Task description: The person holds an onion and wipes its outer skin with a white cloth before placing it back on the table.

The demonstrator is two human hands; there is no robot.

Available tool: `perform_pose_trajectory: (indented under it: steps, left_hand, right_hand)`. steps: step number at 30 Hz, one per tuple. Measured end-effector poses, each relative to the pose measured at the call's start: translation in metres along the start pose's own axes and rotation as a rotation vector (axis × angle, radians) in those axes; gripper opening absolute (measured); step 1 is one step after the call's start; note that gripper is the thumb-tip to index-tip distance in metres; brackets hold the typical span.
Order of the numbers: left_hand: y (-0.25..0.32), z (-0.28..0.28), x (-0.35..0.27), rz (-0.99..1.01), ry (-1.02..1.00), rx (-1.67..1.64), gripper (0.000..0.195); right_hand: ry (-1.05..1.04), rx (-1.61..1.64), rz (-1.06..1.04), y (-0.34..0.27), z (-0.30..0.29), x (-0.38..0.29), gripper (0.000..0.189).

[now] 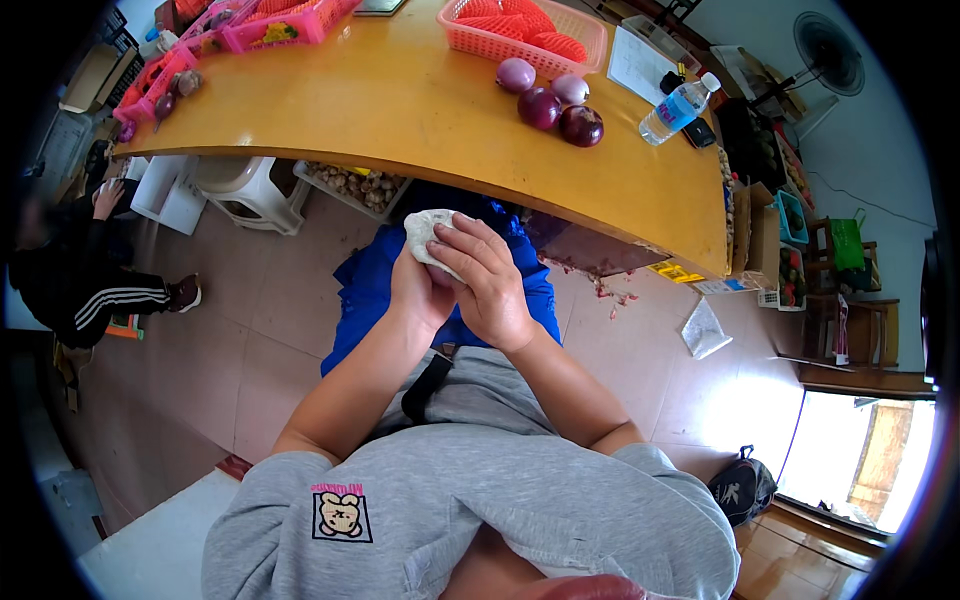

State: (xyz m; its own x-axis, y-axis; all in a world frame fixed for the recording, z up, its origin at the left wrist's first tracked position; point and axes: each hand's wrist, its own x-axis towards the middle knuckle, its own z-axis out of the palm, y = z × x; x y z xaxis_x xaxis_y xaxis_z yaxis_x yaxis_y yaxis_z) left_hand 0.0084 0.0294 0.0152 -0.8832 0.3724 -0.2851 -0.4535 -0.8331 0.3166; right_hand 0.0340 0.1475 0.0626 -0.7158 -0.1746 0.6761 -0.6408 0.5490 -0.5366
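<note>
Above my lap, a bunched white cloth (431, 229) is held between my two hands. My left hand (416, 289) cups it from below and the left. My right hand (484, 274) lies over its right side with the fingers stretched across. A small pinkish-purple patch shows under the cloth between the palms; the hands hide what it is. Beyond them on the wooden table sit two dark glossy red onions (539, 108) and two paler purple onions (516, 75). Behind these stands a pink plastic basket (469, 39) filled with red foam net sleeves (517, 22).
A water bottle (679, 109) and papers (637, 64) are at the right of the yellow table (360, 97). More pink baskets (274, 34) line its left end. Below are a crate of garlic (360, 187) and a white stool (251, 191). Another person (82, 277) sits at left.
</note>
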Motion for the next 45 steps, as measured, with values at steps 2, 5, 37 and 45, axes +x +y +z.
perform_pose_trajectory:
  steps: [2,5,37,45]
  left_hand:
    - [0.001,0.000,-0.001,-0.038,0.005,-0.031,0.034]
    - [0.007,0.003,-0.001,-0.059,-0.079,-0.101,0.036]
    - [0.040,-0.012,0.013,-0.057,-0.072,-0.032,0.041]
    - [0.062,0.005,0.014,0.165,-0.074,-0.370,0.036]
  right_hand:
    - [0.004,-0.027,-0.066,0.001,0.001,-0.003,0.038]
    - [-0.019,-0.063,-0.164,0.004,-0.003,-0.011,0.040]
    - [-0.106,0.015,-0.145,-0.001,0.009,-0.019,0.040]
    - [0.204,0.655,1.046,0.044,0.005,-0.058,0.028]
